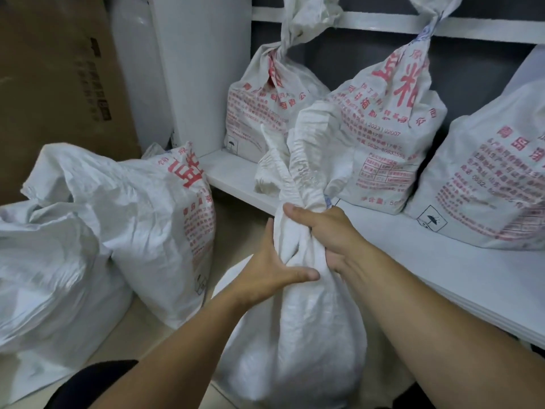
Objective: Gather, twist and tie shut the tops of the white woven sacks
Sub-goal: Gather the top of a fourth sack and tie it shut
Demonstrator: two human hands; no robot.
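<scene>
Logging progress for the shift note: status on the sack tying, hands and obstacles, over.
Left hand and right hand both grip the gathered neck of the plain white woven sack. No tie visible yet. Open-topped printed white woven sack close at left.

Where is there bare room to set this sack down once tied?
The ledge is bare in front of the right sack, just beyond the right hand. A narrow floor strip lies between the held sack and the open sack. The ledge's back is crowded with tied sacks.
</scene>
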